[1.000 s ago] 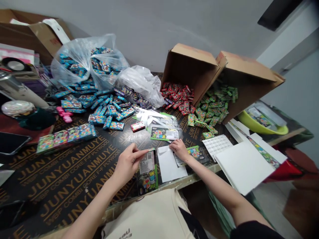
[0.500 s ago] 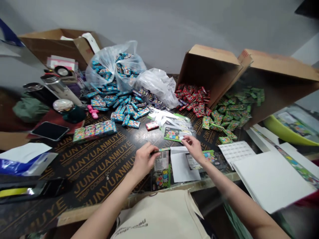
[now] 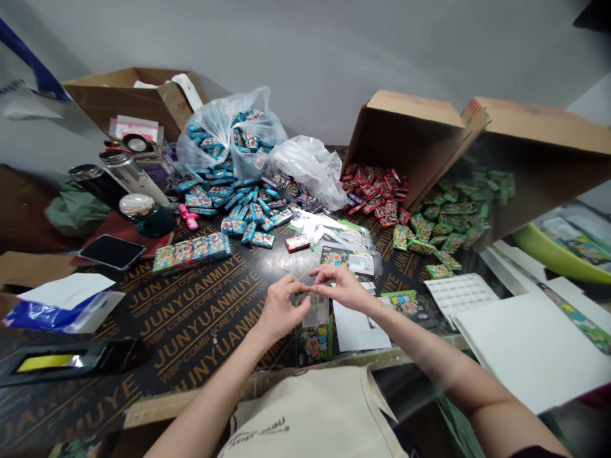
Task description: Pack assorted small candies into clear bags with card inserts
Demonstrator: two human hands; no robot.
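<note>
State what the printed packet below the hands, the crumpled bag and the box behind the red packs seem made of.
The printed packet: plastic film or coated card; it lies flat with slight sheen, which leaves it open. The crumpled bag: thin, glossy plastic, judging by its translucence and bright creases. The box: probably matte cardboard, from its brown, stiff panels.

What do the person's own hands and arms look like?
The left hand and right hand are bare, without visible gloves or rings; the forearms are uncovered. A black sleeve shows on the right arm. A cream apron bears dark lettering.
</note>
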